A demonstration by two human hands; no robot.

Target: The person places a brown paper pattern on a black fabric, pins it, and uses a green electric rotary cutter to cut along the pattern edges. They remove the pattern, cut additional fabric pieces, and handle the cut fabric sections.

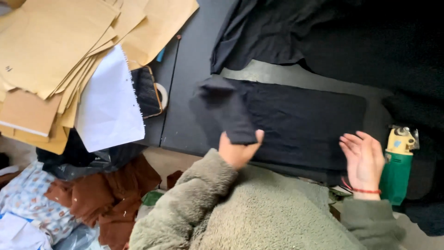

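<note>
Head view: left hand [238, 149] pinches up a corner of dark cloth [296, 122].
Right hand [363, 159] hovers open, fingers spread, holding nothing; green cutter [398, 166] just beside it; table edge near.

a dark fabric piece [296, 122] lies flat on the table, its left corner lifted.

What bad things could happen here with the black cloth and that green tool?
1. The right hand hovers open right beside the green and yellow cutting tool; it might bump it.
2. The left hand lifts only one corner of the black cloth, so the flat piece could wrinkle or shift.
3. The brown paper stack overhangs the table edge and may slide off.
</note>
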